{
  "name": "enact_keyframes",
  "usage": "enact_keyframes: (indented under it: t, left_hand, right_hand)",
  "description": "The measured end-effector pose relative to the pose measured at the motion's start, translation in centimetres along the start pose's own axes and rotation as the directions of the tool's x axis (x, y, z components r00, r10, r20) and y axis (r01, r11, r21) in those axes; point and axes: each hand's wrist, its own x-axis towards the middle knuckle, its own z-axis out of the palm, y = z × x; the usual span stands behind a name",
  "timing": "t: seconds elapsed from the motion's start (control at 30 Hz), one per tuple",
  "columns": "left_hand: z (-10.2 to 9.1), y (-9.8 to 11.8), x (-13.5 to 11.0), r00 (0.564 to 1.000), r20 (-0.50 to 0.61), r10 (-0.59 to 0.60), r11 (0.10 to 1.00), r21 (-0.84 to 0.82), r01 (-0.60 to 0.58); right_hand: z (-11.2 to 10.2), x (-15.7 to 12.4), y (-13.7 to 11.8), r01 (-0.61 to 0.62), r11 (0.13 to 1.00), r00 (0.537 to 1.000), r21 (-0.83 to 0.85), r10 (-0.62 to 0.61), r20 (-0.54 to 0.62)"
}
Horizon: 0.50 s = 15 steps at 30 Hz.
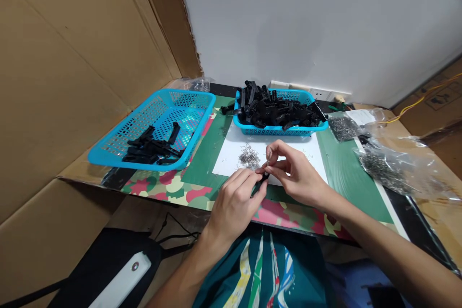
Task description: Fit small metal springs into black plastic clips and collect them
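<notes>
My left hand [236, 197] is closed round a small black plastic part [264, 179], which my fingers mostly cover. Just to its right, my right hand [292, 171] pinches a thin metal pin [269, 155] upright between thumb and forefinger. Both hands' fingertips meet at the black part, above the near edge of the white paper [224, 156]. A loose pile of tiny metal pieces [249, 156] lies on that paper, left of my right fingers. Whether the pin touches the black part I cannot tell.
A blue basket [249, 131] heaped with black parts stands at the back. Another blue basket [104, 156] at left holds fewer black parts [151, 147]. Clear bags of metal pieces [382, 168] lie at right. Cardboard [72, 57] walls the left side.
</notes>
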Motion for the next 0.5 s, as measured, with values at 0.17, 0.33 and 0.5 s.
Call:
enact_keyframes:
  t: [0.17, 0.33, 0.5]
  left_hand:
    - [-0.01, 0.07, 0.02, 1.000, -0.005, -0.001, 1.000, 0.015, 0.001]
    - [-0.07, 0.05, 0.08, 1.000, -0.023, 0.012, 1.000, 0.028, -0.011]
    - [-0.13, -0.20, 0.09, 0.999, -0.043, 0.024, 1.000, 0.015, -0.024]
  right_hand:
    - [0.04, 0.04, -0.38, 0.004, 0.998, 1.000, -0.065, -0.003, 0.001]
    - [0.52, 0.04, -0.17, 0.007, 0.996, 1.000, -0.094, -0.007, 0.008]
    - [-0.39, 0.25, 0.01, 0.047, 0.993, 0.997, 0.108, -0.040, -0.066]
